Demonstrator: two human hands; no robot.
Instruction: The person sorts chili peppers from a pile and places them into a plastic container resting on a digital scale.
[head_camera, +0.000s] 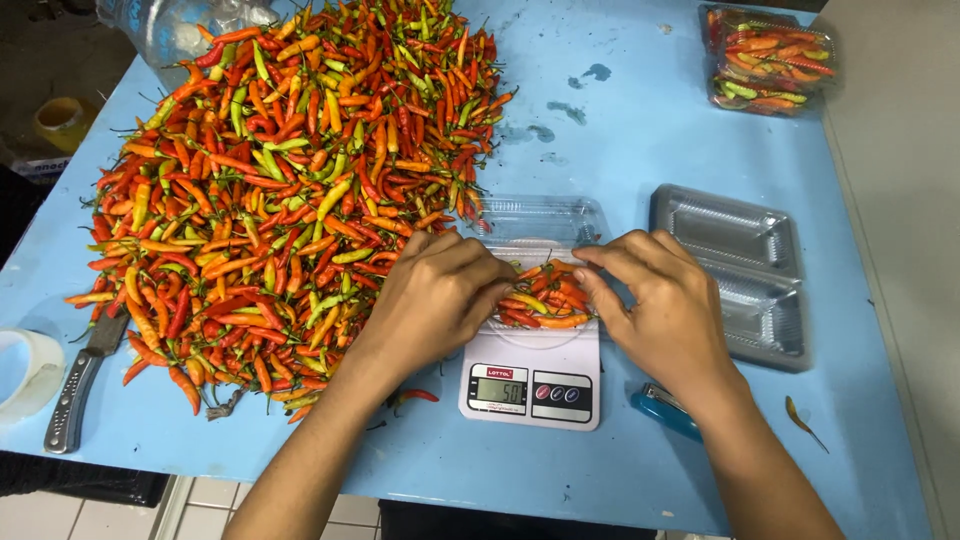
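At the near edge of a blue bench (640, 470), a small white scale (533, 375) carries a clear plastic tray (545, 225) of red, orange and green chillies (545, 297). The left hand (435, 295) curls over the tray's left side, fingers bent and pressing on the peppers; the right hand (665, 300) cups the right side, fingertips pinching at the tray's rim, apparently to steady the load on the platform. Neither hand lifts anything clear. A blue stapler (665, 412) lies just beside the right forearm, a stray chilli (805, 420) further right. At far left lie a metal-handled knife (80, 375) and a roll of tape (25, 370). To the right sits a stack of empty hinged trays (735, 275), glossy and ribbed. Left of the scale a heap of slim, waxy, stemmed chillies (290, 180) spreads to the far edge. A filled, closed tray (768, 60) rests at the far right corner.
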